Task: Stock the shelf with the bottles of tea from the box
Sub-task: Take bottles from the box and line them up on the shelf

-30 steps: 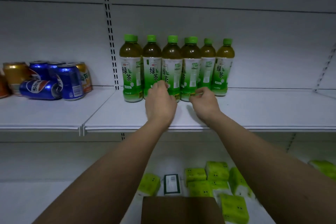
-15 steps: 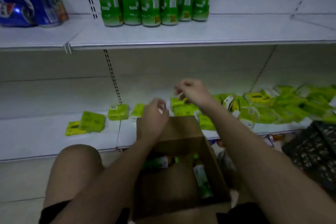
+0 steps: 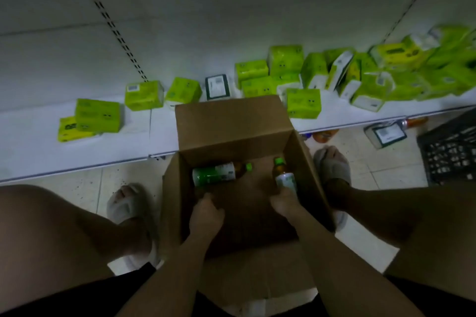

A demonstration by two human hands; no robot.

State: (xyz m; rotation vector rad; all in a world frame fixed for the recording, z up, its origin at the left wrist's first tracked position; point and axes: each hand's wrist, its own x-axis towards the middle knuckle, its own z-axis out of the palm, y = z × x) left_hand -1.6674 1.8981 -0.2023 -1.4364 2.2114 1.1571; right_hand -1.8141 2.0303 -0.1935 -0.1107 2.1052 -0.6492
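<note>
Below, cardboard box (image 3: 231,121), right hand (image 3: 286,203) fingers gripping plastic bottle (image 3: 284,180), left hand (image 3: 206,216) loosely curled, empty.

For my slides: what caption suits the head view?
Both hands reach into a cardboard box for two tea bottles.

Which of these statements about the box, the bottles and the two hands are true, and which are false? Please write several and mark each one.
1. Two tea bottles are visible in the cardboard box. True: the left bottle lies on its side and the right bottle lies along the right wall.
2. The right hand is on the right bottle's lower end. True.
3. The left hand lifts a bottle above the box. False: it is low inside the box, just short of the left bottle.
4. The bottle caps are red. False: green.
</note>
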